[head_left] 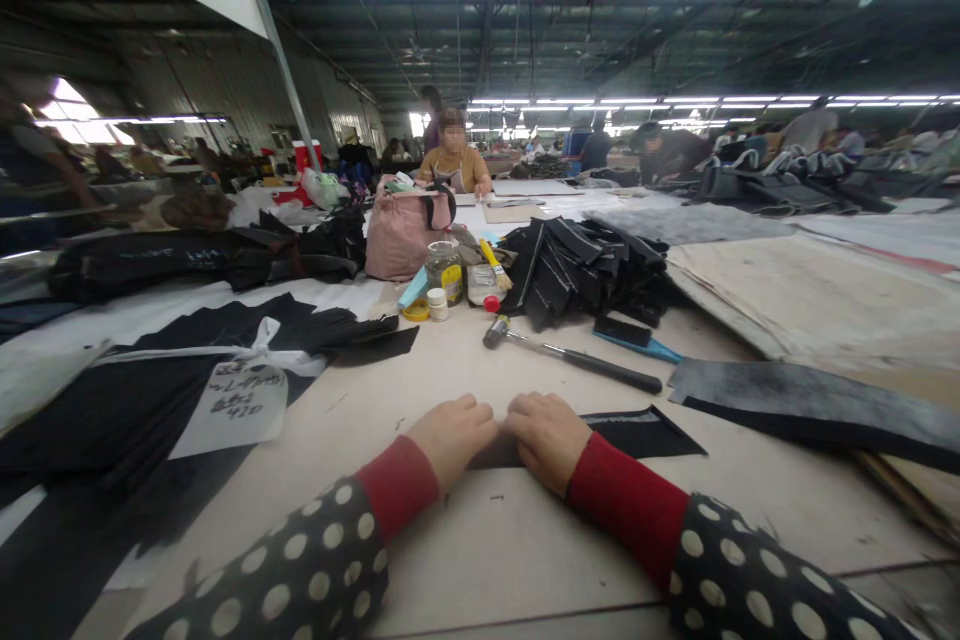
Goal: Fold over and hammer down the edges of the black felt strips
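Note:
My left hand (pixel 452 436) and my right hand (pixel 547 437) lie side by side on the pale worktable (pixel 480 540), knuckles up and fingers curled under. Both press on the near end of a flat black fabric piece (pixel 643 431) that runs out to the right from under them. The fingertips are hidden beneath the hands. Both sleeves are dark with white dots and have red cuffs.
A hammer (pixel 574 356) and a blue-handled brush (pixel 636 335) lie just beyond my hands. Behind them are a glass jar (pixel 445 270), a yellow-handled brush (pixel 495 264), a pink bag (pixel 403 232) and stacked black pieces (pixel 585 270). Tagged black fabric (pixel 236 406) is left, a dark sheet (pixel 814 407) right. A person (pixel 454 162) sits opposite.

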The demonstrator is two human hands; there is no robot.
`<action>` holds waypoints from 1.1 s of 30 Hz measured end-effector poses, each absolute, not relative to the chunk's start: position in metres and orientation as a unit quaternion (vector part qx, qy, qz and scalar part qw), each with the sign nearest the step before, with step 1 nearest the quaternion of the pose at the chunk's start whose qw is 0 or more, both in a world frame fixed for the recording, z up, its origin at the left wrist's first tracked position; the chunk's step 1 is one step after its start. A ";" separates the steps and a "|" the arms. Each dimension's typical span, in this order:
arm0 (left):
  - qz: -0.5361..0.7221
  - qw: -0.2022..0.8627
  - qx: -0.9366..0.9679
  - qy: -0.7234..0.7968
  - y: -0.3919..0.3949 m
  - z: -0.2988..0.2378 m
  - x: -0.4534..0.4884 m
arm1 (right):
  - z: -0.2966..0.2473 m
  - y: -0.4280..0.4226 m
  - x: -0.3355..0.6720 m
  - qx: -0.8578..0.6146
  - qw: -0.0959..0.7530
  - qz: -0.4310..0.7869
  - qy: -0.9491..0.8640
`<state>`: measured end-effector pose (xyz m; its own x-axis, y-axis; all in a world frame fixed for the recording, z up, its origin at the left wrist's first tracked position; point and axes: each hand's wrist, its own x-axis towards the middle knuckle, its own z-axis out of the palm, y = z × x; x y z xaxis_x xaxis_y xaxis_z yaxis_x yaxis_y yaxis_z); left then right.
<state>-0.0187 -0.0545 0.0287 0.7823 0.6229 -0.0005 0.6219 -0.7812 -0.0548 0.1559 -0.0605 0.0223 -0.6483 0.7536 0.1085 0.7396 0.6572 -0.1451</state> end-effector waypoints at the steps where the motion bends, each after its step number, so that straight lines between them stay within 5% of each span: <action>1: 0.014 0.030 -0.944 -0.327 -0.054 0.031 -0.018 | 0.023 -0.060 0.156 -0.420 0.090 0.054 -0.901; 17: -0.164 -0.186 -0.853 -0.459 -0.046 0.024 -0.009 | 0.014 -0.052 0.161 -0.473 0.205 0.129 -0.847; 21: -0.171 -0.165 -0.862 -0.447 -0.051 0.024 -0.007 | 0.016 -0.053 0.163 -0.430 0.240 0.137 -0.860; 27: -0.217 -0.050 -0.891 -0.397 -0.055 0.023 -0.005 | 0.019 -0.049 0.166 -0.468 0.206 0.147 -0.847; 33: -0.246 -0.046 -0.880 -0.403 -0.043 0.023 -0.015 | 0.031 -0.050 0.176 -0.506 0.169 0.142 -0.834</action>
